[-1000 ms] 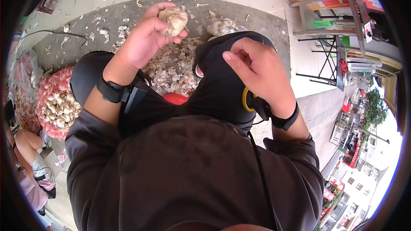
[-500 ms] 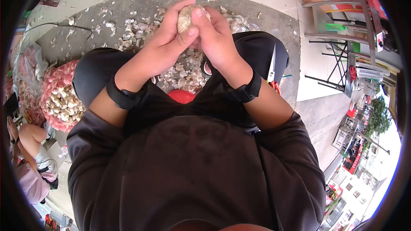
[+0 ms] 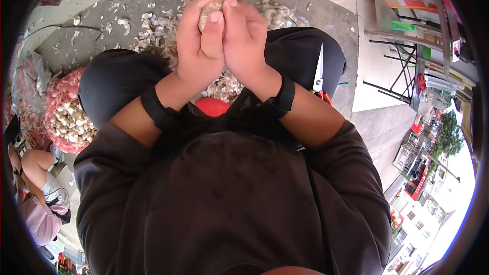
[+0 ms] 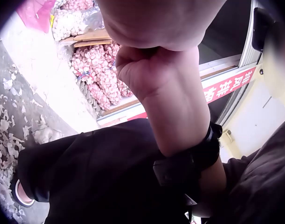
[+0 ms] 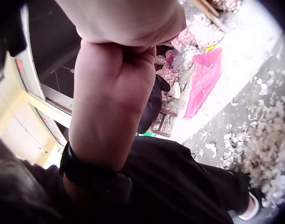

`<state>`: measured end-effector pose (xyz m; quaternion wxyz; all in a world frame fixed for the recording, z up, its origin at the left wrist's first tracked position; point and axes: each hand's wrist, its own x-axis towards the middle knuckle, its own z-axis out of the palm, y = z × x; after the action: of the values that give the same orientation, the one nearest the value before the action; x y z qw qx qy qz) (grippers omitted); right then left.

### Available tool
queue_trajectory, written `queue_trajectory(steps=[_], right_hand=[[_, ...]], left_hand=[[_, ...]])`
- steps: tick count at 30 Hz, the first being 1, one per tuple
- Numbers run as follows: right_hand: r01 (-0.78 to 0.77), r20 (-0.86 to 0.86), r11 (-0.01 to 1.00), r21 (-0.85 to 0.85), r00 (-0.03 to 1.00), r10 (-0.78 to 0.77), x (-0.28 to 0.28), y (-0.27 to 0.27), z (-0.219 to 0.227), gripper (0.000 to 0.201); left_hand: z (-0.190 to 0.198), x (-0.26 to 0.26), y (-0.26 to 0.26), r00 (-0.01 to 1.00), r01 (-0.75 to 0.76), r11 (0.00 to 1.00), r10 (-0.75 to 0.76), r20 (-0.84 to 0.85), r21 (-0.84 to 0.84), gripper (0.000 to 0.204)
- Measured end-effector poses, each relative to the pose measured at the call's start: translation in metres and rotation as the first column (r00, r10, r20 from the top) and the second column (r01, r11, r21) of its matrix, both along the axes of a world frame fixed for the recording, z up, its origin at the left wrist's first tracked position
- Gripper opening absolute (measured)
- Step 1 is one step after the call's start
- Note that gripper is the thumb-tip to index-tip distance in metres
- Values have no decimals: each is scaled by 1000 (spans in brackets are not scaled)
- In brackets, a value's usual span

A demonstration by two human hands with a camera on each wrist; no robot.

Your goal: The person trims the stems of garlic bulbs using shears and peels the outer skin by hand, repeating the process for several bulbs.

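Observation:
In the head view a garlic bulb sits between both hands, held out over the gap between the knees. The left hand curls its fingers and thumb around it from the left. From the other side the right hand presses in, fingers bent and thumb up by the bulb. The heels of the hands meet. Both wrist views show the palms close together, and the bulb is hidden there. Scissors with red-orange handles lie on the right thigh.
A pink mesh sack of garlic bulbs stands left of the left knee. Garlic skins litter the ground ahead, with a bag of bulbs by the right knee. Another person sits at far left; a folding metal frame is at right.
The right hand came from over the right thigh to join the left hand at the garlic bulb. Both hands have since closed tighter around it and shifted slightly left. The scissors on the thigh came into view.

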<state>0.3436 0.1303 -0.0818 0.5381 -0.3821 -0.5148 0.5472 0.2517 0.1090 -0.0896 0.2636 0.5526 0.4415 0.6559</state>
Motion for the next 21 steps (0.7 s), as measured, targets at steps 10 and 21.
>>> queue_trajectory(steps=[10, 21], right_hand=[[53, 72, 978, 204, 995, -69, 1, 0, -5, 28], [-226, 35, 961, -156, 971, 235, 7, 3, 0, 33]], left_hand=[[2, 1, 3, 979, 94, 989, -71, 191, -115, 28], [3, -39, 11, 867, 357, 847, -144, 477, -394, 37]])
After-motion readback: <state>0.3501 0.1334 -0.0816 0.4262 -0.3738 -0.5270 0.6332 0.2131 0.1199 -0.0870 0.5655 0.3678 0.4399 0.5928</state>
